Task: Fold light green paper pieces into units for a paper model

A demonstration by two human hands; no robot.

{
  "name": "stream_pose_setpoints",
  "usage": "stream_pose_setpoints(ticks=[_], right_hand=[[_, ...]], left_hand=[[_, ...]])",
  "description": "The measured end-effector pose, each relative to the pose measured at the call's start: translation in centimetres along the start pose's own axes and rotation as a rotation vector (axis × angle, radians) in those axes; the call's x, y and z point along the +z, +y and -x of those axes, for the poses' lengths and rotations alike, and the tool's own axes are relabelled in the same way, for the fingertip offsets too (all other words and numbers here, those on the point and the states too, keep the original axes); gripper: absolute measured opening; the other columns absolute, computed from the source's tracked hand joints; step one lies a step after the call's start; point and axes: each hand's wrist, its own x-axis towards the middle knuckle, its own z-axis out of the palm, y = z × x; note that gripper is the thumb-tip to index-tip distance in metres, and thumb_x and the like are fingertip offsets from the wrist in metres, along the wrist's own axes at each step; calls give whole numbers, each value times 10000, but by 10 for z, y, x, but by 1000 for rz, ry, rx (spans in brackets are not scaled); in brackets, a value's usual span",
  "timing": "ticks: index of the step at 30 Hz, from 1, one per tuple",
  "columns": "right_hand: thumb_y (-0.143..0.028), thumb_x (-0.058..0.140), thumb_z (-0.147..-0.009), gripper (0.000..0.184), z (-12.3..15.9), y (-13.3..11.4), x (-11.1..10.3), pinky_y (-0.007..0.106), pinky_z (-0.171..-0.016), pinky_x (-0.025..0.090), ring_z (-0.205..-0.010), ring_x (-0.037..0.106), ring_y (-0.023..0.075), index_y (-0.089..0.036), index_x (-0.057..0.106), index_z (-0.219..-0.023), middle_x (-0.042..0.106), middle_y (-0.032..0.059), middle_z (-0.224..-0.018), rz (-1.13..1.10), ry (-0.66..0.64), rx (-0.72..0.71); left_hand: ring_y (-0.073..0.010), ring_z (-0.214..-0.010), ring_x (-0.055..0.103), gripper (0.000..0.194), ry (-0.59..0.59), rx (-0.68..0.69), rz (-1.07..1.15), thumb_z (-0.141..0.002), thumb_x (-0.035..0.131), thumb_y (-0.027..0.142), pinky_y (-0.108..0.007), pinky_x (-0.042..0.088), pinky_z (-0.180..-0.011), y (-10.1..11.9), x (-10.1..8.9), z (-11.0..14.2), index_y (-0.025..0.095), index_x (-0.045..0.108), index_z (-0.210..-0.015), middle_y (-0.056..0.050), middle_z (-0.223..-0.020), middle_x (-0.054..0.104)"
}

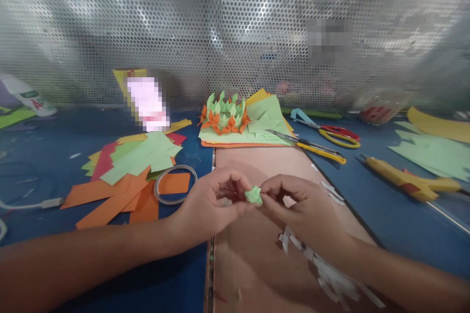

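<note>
A small folded piece of light green paper [253, 194] is held up between my two hands, above the brown board [238, 259]. My left hand [215, 198] pinches its left side between thumb and fingers. From the other side, the thumb and fingertips of my right hand [303, 205] close on its right edge. Beyond my hands, a ring of folded green and orange paper pieces [225, 115] rests on a stack of coloured sheets [271, 110].
Left lie orange paper strips [113, 198], a tape roll [157, 190] and green sheets [147, 154]. Right are a yellow cutter knife [319, 150], scissors [338, 136] and a yellow glue gun [407, 178]. White paper scraps [334, 276] litter the board. A perforated metal panel [176, 24] stands behind.
</note>
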Motion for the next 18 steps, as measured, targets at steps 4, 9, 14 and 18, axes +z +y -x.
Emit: stream_pose_setpoints(ticks=[4, 9, 14, 18], right_hand=[[-183, 542, -711, 118, -1, 3, -1, 184, -418, 365, -457, 479, 92, -180, 630, -632, 553, -27, -504, 83, 39, -71], [-180, 556, -706, 112, 0, 4, -1, 182, -427, 378, -444, 482, 89, -190, 653, -652, 559, -31, -495, 143, 49, -110], [-190, 543, -717, 114, 3, 1, 0, 202, -455, 419, -419, 452, 79, -184, 644, -667, 544, -33, -512, -28, 8, 23], [-233, 560, -721, 85, 3, -3, 1, 219, -446, 431, -356, 390, 62, -179, 614, -683, 448, -70, -439, -210, -65, 200]], left_hand=[[-69, -645, 534, 243, -48, -62, 127, -661, 712, 173, -197, 460, -628, -1, -1, -1, 151, 526, -816, 13, -748, 565], [-78, -692, 578, 184, -40, -59, 151, -686, 697, 170, -212, 491, -699, -6, -3, -2, 149, 538, -776, 16, -757, 563], [-106, -795, 603, 46, 18, 202, -93, -732, 639, 122, -220, 517, -748, -5, -5, -3, 137, 595, -735, -30, -851, 574], [-99, -774, 608, 67, 48, 445, -357, -745, 612, 75, -199, 502, -742, -2, -8, -6, 136, 618, -720, -40, -813, 619]])
